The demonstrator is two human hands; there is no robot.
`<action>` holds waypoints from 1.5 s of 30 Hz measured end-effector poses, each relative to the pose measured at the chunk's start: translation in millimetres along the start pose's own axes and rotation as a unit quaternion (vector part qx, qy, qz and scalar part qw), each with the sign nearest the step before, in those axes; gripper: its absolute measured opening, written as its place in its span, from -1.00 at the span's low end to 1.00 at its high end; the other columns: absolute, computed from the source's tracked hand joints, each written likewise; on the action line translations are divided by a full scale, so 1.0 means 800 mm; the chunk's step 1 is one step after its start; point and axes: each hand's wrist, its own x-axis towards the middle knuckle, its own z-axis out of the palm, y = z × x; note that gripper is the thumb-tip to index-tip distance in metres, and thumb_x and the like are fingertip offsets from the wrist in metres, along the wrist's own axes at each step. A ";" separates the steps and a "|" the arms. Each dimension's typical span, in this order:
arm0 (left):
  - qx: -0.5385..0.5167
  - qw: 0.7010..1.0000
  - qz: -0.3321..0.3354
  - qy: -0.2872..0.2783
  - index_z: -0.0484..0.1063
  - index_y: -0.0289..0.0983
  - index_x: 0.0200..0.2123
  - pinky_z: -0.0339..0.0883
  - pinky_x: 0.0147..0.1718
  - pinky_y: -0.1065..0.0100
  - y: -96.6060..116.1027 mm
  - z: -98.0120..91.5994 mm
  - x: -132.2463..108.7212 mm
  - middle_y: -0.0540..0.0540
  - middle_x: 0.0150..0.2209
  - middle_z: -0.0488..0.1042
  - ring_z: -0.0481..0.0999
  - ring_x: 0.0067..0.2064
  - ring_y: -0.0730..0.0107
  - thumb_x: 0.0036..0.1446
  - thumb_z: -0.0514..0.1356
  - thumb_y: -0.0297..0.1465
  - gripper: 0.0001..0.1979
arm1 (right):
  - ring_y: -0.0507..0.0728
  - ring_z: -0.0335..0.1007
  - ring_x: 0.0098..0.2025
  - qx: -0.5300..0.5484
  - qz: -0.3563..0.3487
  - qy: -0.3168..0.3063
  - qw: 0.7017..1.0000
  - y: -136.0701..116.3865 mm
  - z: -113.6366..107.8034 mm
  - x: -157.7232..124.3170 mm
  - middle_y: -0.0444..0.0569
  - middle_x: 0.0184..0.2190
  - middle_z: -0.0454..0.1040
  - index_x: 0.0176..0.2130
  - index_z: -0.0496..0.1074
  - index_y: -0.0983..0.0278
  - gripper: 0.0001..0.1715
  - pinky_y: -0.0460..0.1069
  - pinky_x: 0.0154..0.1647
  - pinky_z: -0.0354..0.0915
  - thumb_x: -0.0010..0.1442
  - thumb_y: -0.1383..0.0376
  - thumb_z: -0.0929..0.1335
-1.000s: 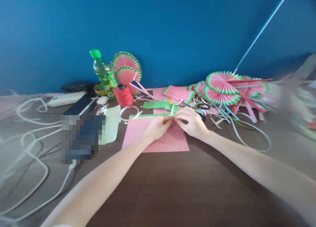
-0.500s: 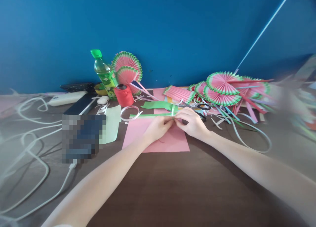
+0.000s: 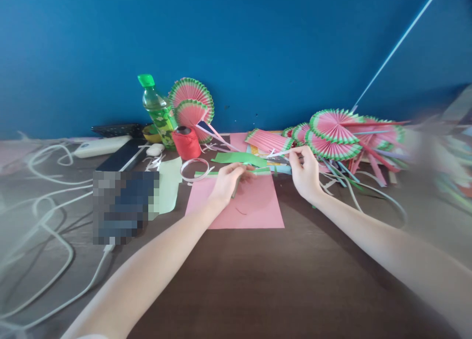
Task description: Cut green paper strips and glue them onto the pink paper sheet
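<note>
A sheet of pink paper (image 3: 254, 206) lies on the table with a narrow green band (image 3: 206, 174) along its far edge. My left hand (image 3: 226, 182) is over that edge, fingers bent together; a dark greenish sliver shows beneath it, and what the fingers hold is partly hidden. Just beyond lies a loose green paper strip (image 3: 236, 158). To the right, my right hand (image 3: 304, 174) is raised, pinching a thin white strip (image 3: 279, 155) that stretches leftward from its fingertips. Left of the pink sheet rests a roll of tape (image 3: 194, 170).
Pleated pink-and-green paper fans (image 3: 334, 132) are piled at the back right, and more fans (image 3: 191, 103) stand by a green-capped bottle (image 3: 158, 108). A red spool (image 3: 187, 143) is nearby. White cables (image 3: 70, 250) and a blurred-out device (image 3: 125, 206) occupy the left.
My hands were together at the far edge of the pink sheet. My right hand has moved right and up with the white strip; my left has shifted slightly left.
</note>
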 end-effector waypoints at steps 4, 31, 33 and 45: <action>-0.076 0.995 -0.009 0.061 0.44 -0.30 -0.32 0.28 -0.43 0.40 -0.001 -0.007 0.005 -0.07 -0.45 0.53 0.46 -0.42 0.44 0.04 0.05 -0.31 -0.76 | 0.11 0.27 -0.40 -0.036 0.006 0.058 0.998 0.022 -0.003 0.013 -0.09 -0.49 0.31 -0.42 0.22 0.22 -0.90 0.01 -0.40 0.19 0.13 0.28 0.20; -0.061 0.997 0.026 -0.030 0.52 -0.27 -0.22 0.18 -0.52 0.47 -0.003 -0.003 -0.001 0.04 -0.55 0.37 0.28 -0.54 0.58 -0.02 0.20 -0.22 -0.68 | 0.12 0.27 -0.30 0.005 -0.115 -0.258 0.959 -0.051 0.002 -0.023 -0.07 -0.40 0.44 -0.38 0.34 0.23 -0.84 0.06 -0.18 0.17 0.18 0.25 0.23; -0.064 0.997 0.029 -0.035 0.52 -0.28 -0.25 0.22 -0.47 0.46 -0.002 -0.001 -0.002 0.01 -0.50 0.42 0.35 -0.47 0.53 -0.03 0.22 -0.23 -0.70 | 0.12 0.28 -0.27 0.017 -0.091 -0.289 0.953 -0.058 0.005 -0.029 -0.07 -0.36 0.46 -0.39 0.35 0.24 -0.84 0.06 -0.14 0.16 0.16 0.22 0.26; 0.016 0.996 0.057 -0.064 0.46 -0.33 -0.40 0.20 -0.40 0.46 0.010 0.005 -0.007 0.03 -0.55 0.35 0.31 -0.47 0.55 0.01 0.17 -0.27 -0.78 | 0.06 0.25 -0.33 0.068 -0.028 -0.324 0.943 -0.057 0.006 -0.036 -0.13 -0.50 0.38 -0.54 0.24 0.25 -0.80 -0.02 -0.23 0.18 0.11 0.35 0.27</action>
